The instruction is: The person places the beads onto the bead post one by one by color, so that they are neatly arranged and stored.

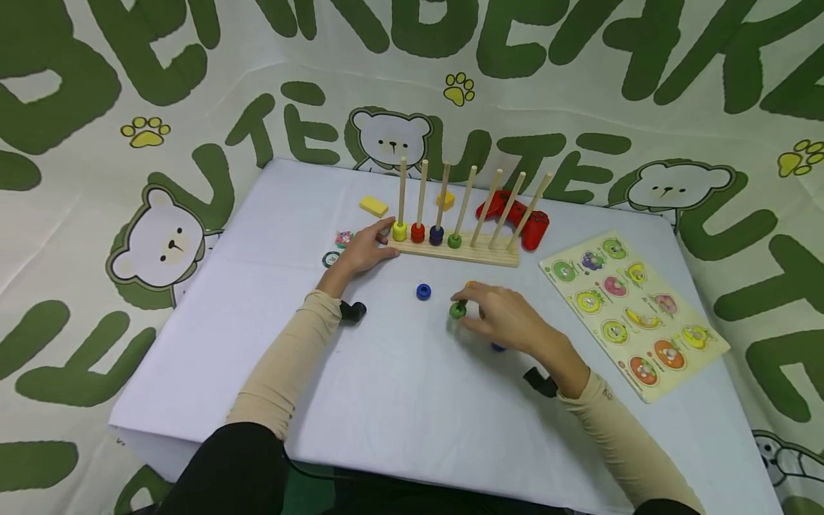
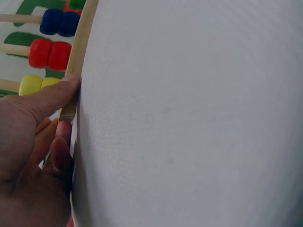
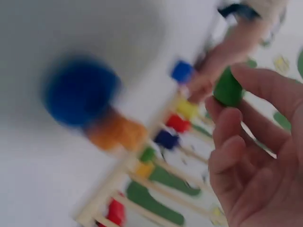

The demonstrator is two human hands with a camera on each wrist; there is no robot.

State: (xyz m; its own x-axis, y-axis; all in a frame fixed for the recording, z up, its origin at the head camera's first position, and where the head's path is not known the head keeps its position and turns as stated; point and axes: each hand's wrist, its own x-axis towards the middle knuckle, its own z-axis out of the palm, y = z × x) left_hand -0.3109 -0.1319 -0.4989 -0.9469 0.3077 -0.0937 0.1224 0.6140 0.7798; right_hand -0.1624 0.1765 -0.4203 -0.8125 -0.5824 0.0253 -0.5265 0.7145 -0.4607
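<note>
"Bead (image 1: 458, 310): which, where?"

"Green, pinched in the right hand (image 1: 505, 318) over the table (image 1: 412, 408); the left hand (image 1: 367, 247) grips the rack's (image 1: 466, 254) end."

"Step?"

"Threading, I'd judge. Next calls for raising it above the green-beaded fourth peg (image 1: 465, 201)."

Soft light; right-wrist view: blue bead (image 3: 81, 92) blurred.

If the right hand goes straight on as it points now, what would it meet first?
Probably the blue bead ahead of the right hand, though the hand's height above the table is unclear.
</note>
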